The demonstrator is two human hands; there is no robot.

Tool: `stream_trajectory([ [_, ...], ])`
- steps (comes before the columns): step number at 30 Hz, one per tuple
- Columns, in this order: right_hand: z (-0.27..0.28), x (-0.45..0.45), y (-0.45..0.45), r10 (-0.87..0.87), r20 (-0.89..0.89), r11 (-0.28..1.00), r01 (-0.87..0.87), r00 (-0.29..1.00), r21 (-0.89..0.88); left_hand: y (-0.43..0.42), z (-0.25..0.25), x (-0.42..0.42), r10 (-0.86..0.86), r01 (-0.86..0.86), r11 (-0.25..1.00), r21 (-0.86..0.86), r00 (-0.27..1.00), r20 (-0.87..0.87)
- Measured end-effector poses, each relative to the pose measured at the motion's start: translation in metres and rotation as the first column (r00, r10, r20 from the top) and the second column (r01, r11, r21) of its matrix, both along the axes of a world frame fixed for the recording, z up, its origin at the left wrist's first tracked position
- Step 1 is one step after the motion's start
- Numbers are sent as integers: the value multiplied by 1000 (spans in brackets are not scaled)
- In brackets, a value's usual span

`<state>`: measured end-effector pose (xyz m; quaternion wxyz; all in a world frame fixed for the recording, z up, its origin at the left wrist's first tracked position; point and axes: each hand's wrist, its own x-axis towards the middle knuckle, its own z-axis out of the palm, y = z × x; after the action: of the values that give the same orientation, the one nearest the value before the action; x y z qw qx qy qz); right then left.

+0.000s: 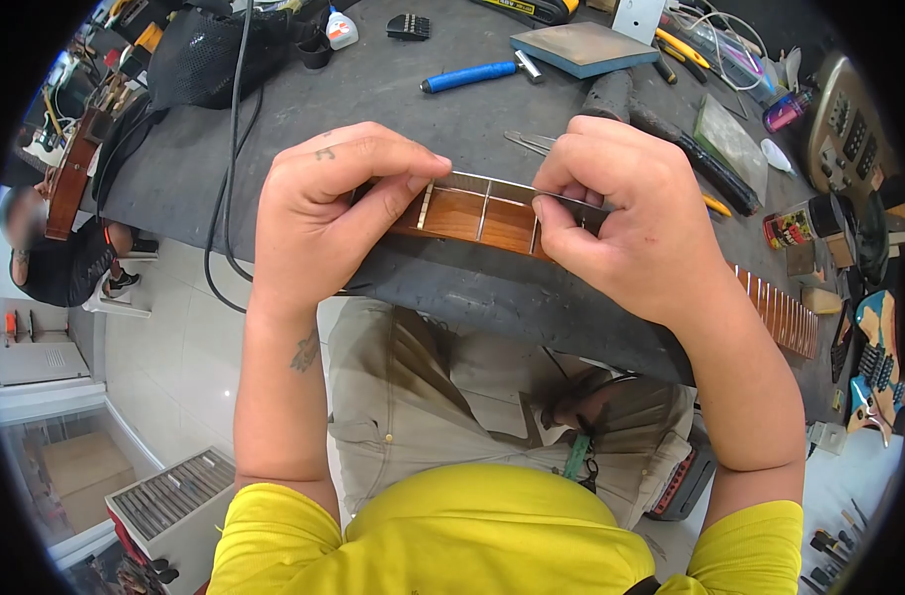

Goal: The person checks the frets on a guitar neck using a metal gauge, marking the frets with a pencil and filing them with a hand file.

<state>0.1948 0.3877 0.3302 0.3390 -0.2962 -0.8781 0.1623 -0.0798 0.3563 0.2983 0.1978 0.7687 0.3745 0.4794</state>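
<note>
A fretted wooden guitar neck lies across the near edge of the bench, its middle hidden behind my right forearm. Along its far side stands a thin metal strip, on edge, resembling a ruler or straightedge. My left hand pinches the strip's left end between thumb and forefinger, close to the nut end of the neck. At the other end, my right hand has its fingers curled and closed on the strip. Whether the strip's lower edge touches the frets is hard to make out.
Behind my hands lie a blue-handled hammer, a flat block, tweezers and a glue bottle. A black cable hangs over the bench edge at left. Guitar bodies stand at right. Another person sits far left.
</note>
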Motion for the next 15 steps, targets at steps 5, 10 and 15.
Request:
stream_trajectory([
  [5,0,0,0,-6,15,1000,6,1000,-10,0,0,0,-4,4,1000,6,1000,-6],
  [10,-2,0,1,-6,11,1000,6,1000,-13,1,0,0,-4,4,1000,22,1000,-23],
  [15,-1,-1,0,-2,7,999,3,1000,-32,1,-1,0,-11,11,1000,8,1000,-11],
])
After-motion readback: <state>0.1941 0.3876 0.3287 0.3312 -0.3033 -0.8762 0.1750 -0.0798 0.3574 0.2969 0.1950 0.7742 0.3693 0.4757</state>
